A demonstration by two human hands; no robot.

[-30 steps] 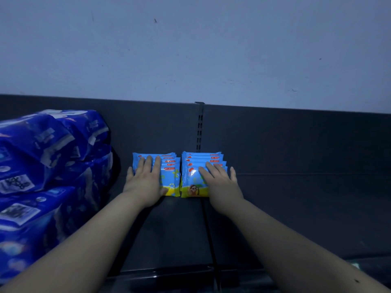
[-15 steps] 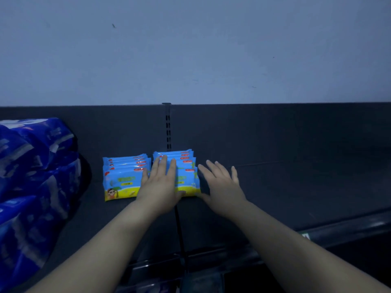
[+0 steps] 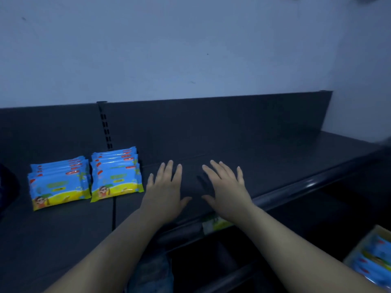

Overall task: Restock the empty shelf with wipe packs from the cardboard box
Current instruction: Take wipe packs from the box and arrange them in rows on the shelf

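A dark shelf sits under a pale wall. The left hand and right hand reach over it, fingers wide, holding nothing. Wipe packs stand left of the fingers, box down right; writing too blurry.

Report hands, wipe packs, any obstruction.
Left hand, right hand open, empty, over shelf. Wipe packs in two rows, left. Cardboard box lower right. Nothing blocking.
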